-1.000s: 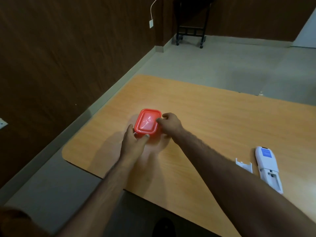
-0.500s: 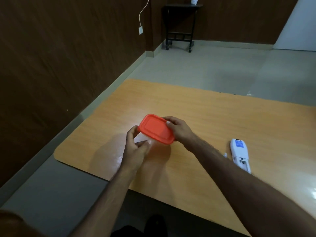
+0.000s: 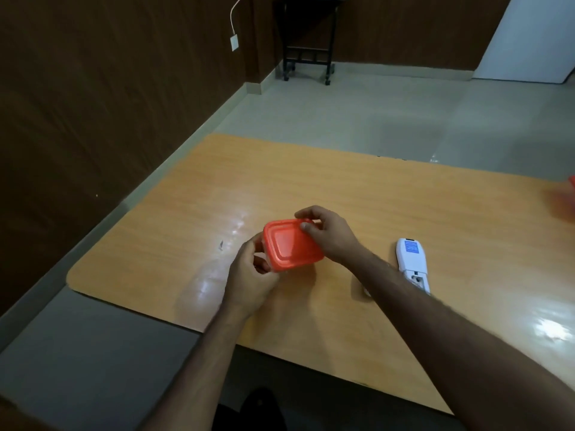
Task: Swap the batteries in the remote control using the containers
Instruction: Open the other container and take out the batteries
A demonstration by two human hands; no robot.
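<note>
Both hands hold a small container with a red lid above the wooden table. My left hand grips its near-left underside. Fingers of my right hand curl over the lid's far right corner, thumb on top. The lid tilts toward me; what is inside is hidden. A white remote control lies face down to the right of my right forearm, its battery compartment uncovered. A bit of the white battery cover peeks out beside my forearm.
Part of a second red container shows at the table's far right edge. Left of the table runs a dark wooden wall. A black wheeled stand stands in the far corner of the floor.
The red-lidded container has been lifted off the table and tilted between both hands, brought closer to me. The camera view shifted, so the remote appears nearer the middle.
</note>
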